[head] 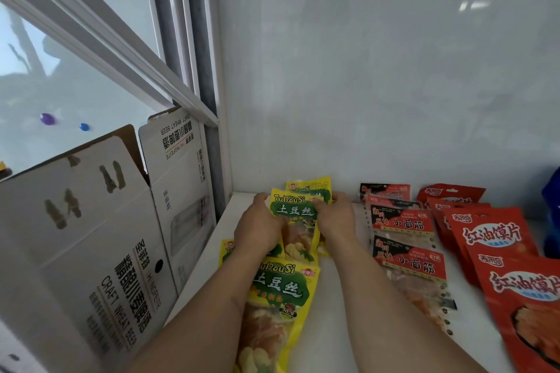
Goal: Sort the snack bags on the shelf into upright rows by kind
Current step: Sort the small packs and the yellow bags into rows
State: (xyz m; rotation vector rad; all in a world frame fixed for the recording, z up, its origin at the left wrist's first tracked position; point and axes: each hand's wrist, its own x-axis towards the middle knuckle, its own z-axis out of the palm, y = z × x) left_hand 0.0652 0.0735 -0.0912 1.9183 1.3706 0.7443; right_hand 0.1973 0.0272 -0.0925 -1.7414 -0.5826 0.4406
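Cardboard fills the far left: a white beer carton [91, 251] leans beside the shelf, its open flaps printed "CRAFT WHEAT BEER" and "H NOFEITE" next to black Chinese characters, all upside down or sideways from this view. Behind it runs a window frame [100, 39] with hazy glass.

On the white shelf [333, 312], nearest the carton, lie the yellow bags. One yellow bag [225, 251] shows only a corner from under the left wrist. The left hand [257, 227] curls its fingers round the left edge of an upright yellow TuDouSi bag [295, 215], whose green panel reads "土豆丝". The right hand [335, 218] grips the same bag's right edge, fingers bent over the top corner. Just behind it stands another TuDouSi bag [309, 186], close to the back wall. In front, between the two forearms, a nearer TuDouSi bag [278, 297] lies flat, with the same "土豆丝" lettering, a small "NEW" badge, and a clear window showing pale strips.

Right of the right forearm comes a row of red-and-black bags [403, 221] marked "小面筋", overlapping one another from the back wall toward the front edge; the nearest of them [415, 269] has a clear lower half.

Further right, a row of red bags [491, 236] reads "红油馍片" in white-edged red characters, again overlapping front to back, the closest one cut by the picture's edge.

At the far right edge a blue object [553, 206] shows only in part; what it is cannot be told.
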